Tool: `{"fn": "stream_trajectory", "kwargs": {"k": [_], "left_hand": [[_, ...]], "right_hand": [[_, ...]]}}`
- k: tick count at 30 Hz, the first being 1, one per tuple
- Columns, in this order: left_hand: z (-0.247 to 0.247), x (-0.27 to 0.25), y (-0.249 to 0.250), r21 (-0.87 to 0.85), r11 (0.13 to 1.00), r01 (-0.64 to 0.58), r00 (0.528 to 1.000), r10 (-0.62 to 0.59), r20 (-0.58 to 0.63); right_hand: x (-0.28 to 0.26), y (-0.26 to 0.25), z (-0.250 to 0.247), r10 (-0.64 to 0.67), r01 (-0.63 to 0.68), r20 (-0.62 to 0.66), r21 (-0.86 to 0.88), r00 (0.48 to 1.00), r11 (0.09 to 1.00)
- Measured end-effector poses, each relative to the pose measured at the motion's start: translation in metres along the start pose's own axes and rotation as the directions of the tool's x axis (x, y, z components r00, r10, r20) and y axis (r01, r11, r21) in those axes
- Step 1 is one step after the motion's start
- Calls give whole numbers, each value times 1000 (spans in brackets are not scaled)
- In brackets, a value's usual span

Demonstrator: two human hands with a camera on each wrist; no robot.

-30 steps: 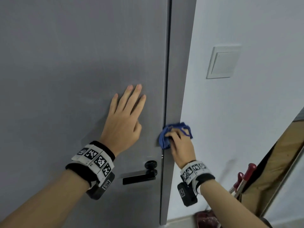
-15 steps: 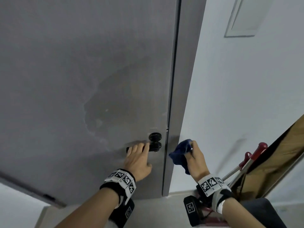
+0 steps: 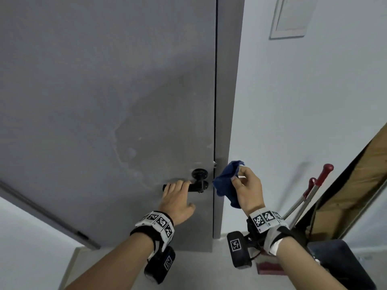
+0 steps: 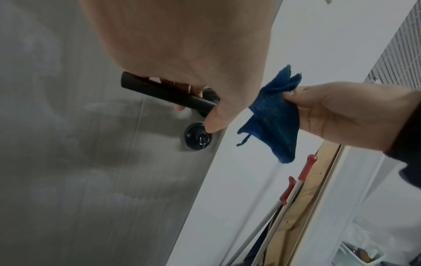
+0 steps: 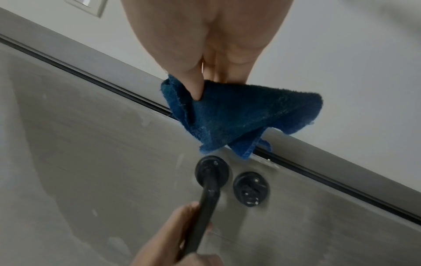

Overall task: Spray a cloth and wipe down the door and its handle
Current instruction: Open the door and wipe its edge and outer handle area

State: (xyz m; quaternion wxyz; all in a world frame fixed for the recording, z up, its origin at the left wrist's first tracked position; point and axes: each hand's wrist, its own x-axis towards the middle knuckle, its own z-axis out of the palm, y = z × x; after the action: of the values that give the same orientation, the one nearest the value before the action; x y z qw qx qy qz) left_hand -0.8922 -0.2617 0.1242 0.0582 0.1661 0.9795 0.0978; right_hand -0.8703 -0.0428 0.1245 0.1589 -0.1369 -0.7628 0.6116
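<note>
Grey door (image 3: pixel 104 101): one handle (image 3: pixel 194 186), one cloth (image 3: pixel 226 183), two hands

Dim, flat indoor light; wide-angle warp; soft close-ups.

Head view: even cool light, source not visible; the grey door (image 3: pixel 104 91) is dull with a darker patch with a pale edge above the handle (image 3: pixel 194 186), the white wall (image 3: pixel 303 122) is brighter, and a faint soft shadow lies on it above the red-tipped poles (image 3: pixel 314 185). Straight lines of the door bow and splay toward the picture edges. Left wrist view: the left hand (image 4: pixel 182 54) is a large, soft, out-of-focus mass close to the lens; the cloth (image 4: pixel 275 115) is sharper; the door surface is smeary. Right wrist view: the right hand (image 5: pixel 205 36) is blurred, a small glint sits on the lock (image 5: pixel 250 191), corners grainy and dim.
</note>
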Motion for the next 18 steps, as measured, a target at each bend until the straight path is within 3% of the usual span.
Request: {"fn": "stream_trajectory", "kwargs": {"k": [8,11,12,14,16,18], "left_hand": [[-4,-92,3,-4,1000,7,999,-7,45],[-12,-129,0,-93,991,101,988,-89,129],[-17,-142,1,-178,974,139,987,-121,108],[-36,-166,8,-436,889,142,977,-196,-80],[-70,-189,24,-595,803,10,918,-243,-313],[-109,-209,46,-688,720,-90,894,-247,-375]], "right_hand": [[-75,-31,-25,-16,15,0,111,1000,994],[-103,-45,-41,-50,46,28,143,998,989],[-110,-49,-45,-62,55,40,147,997,988],[-120,-59,-47,-87,77,72,136,994,988],[-131,-71,-47,-131,115,106,140,986,983],[-143,-85,-46,-192,161,176,176,966,971]]}}
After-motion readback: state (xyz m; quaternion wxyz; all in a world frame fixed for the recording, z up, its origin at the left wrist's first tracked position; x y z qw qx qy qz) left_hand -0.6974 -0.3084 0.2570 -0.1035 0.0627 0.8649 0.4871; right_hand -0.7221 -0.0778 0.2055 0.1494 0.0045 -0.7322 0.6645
